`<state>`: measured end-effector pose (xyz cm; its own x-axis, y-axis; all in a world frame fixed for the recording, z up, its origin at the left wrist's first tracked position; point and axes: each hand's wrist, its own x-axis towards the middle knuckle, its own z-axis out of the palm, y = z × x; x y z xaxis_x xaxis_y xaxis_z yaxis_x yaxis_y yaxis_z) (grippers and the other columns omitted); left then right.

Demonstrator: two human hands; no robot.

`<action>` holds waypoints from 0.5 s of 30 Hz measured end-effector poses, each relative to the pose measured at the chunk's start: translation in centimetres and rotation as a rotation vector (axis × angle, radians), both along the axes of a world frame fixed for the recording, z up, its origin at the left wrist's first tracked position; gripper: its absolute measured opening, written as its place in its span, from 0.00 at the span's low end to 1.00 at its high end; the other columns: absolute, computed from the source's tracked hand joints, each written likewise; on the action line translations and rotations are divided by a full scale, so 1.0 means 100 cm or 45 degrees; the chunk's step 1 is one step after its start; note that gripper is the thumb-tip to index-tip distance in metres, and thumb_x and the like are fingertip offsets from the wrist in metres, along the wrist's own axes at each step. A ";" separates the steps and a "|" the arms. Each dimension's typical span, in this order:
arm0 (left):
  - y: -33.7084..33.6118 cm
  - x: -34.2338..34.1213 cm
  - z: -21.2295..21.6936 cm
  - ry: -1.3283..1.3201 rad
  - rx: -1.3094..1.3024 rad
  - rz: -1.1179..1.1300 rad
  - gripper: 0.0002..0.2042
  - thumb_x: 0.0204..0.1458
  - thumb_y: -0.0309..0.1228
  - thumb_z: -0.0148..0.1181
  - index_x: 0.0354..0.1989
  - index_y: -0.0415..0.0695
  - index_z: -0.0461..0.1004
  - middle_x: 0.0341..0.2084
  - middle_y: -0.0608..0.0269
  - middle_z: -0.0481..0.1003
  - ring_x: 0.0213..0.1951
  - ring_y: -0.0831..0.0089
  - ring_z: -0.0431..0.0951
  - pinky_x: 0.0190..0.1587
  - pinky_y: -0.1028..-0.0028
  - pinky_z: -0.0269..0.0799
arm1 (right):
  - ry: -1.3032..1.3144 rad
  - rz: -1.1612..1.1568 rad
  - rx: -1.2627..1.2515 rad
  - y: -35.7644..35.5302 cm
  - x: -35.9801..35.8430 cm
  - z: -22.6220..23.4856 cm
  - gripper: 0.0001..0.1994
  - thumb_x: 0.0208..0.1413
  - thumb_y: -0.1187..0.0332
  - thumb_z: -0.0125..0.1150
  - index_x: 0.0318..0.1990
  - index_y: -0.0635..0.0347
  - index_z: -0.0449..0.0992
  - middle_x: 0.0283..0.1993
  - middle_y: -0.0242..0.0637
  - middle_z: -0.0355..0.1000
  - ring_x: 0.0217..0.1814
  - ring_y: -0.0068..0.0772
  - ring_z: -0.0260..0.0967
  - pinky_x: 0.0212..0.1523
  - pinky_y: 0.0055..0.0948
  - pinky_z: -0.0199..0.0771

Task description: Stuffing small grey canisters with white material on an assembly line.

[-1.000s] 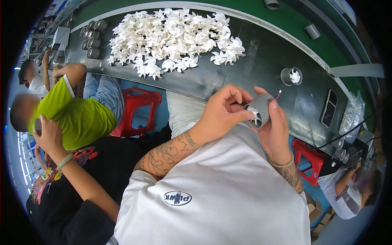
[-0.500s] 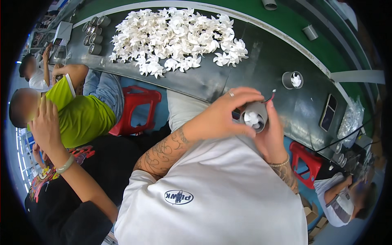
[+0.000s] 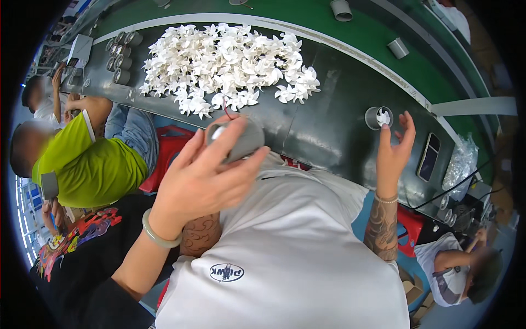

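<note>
Gripping a grey cylindrical housing (image 3: 236, 140) in curled fingers, the left hand (image 3: 200, 181) lifts it at centre frame, over the bench (image 3: 329, 120) edge. At three o'clock, the right hand (image 3: 395, 143) is spread open, empty, fingertips just beside a small grey cup (image 3: 378, 117) holding a white impeller. At twelve o'clock lies the white impeller pile (image 3: 224, 63).

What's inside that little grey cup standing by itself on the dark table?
A small white fan-shaped plastic piece sits inside the grey cup, showing over the rim. The right hand reaches beside it. The cup's wall hides whatever lies beneath the piece.
</note>
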<state>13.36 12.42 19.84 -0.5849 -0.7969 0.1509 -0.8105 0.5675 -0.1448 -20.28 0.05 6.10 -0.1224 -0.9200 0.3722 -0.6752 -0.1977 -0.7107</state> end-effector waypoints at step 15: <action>0.027 -0.028 0.014 2.409 -0.488 -1.025 0.15 0.57 0.37 0.68 0.45 0.40 0.79 0.44 0.55 0.79 0.43 0.70 0.76 0.44 0.69 0.74 | 0.083 0.148 0.017 -0.027 -0.003 -0.047 0.33 0.51 0.68 0.73 0.65 0.64 0.68 0.58 0.52 0.71 0.60 0.55 0.70 0.61 0.42 0.70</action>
<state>10.57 15.12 21.29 0.3278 -0.2943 0.8977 0.2826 0.9373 0.2040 -20.62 -2.69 1.44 0.0092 -0.9315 0.3636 -0.6929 -0.2681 -0.6693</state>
